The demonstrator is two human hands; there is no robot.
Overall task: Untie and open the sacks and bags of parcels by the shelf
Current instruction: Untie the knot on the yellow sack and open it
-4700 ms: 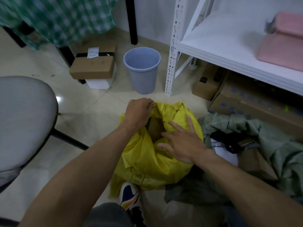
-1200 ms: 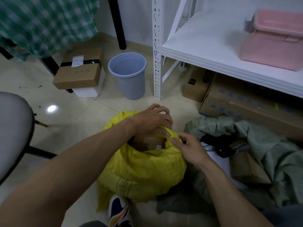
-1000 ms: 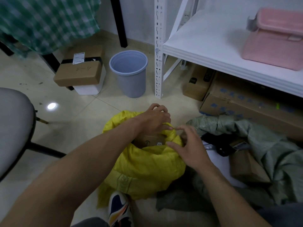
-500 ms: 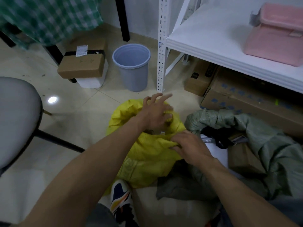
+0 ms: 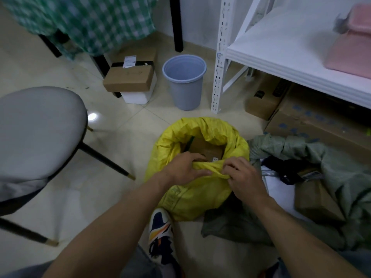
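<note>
A yellow sack (image 5: 192, 199) stands on the floor in front of me with its mouth wide open. A brown cardboard parcel (image 5: 206, 150) shows inside it. My left hand (image 5: 185, 168) and my right hand (image 5: 244, 177) both grip the rolled near rim of the sack, side by side. To the right a grey-green sack (image 5: 313, 157) lies slumped and open, with a black packet (image 5: 285, 167), a white packet (image 5: 281, 193) and a brown parcel (image 5: 315, 199) spilling from it.
A white metal shelf (image 5: 281, 55) stands at right with cardboard boxes (image 5: 313, 121) under it and a pink box (image 5: 353, 47) on it. A grey bin (image 5: 185, 82), a boxed parcel (image 5: 129, 78) and a grey chair (image 5: 38, 135) are near. My shoe (image 5: 160, 231) is by the sack.
My left hand has come from the far side of the sack's mouth to the near rim beside my right hand. The mouth now gapes wider and the rim is rolled down.
</note>
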